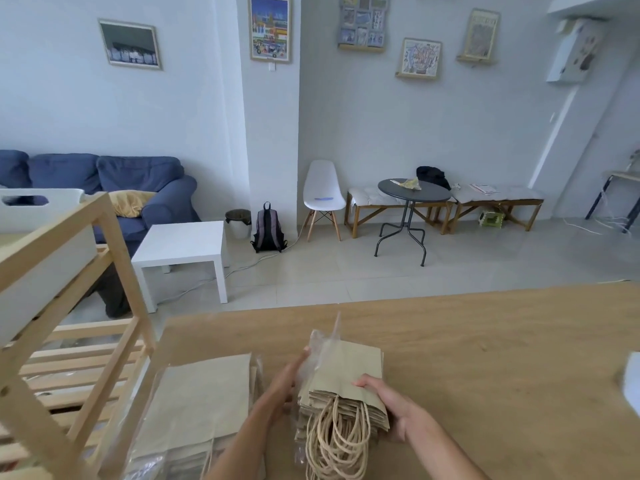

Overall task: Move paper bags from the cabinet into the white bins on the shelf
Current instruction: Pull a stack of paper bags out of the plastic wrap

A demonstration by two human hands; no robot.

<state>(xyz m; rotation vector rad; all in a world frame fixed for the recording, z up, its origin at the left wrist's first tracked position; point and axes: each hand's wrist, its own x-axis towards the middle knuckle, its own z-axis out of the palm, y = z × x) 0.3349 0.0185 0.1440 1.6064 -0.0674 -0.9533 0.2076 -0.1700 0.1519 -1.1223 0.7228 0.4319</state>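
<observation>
Squaring the bags (343,386) on the table (485,341): right hand (391,403) clamped on the stack, left hand (284,386) flat against plastic (320,351); best peeled clear first.

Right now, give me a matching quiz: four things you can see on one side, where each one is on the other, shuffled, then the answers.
Things:
1. stack of paper bags
2. white bin
3. backpack
4. yellow cushion

Places:
A. on the blue sofa
B. on the wooden shelf
C. on the wooden tabletop, between the left hand and right hand
D. on the floor beside the waste bin

Pairs: 1-C, 2-B, 3-D, 4-A
</observation>
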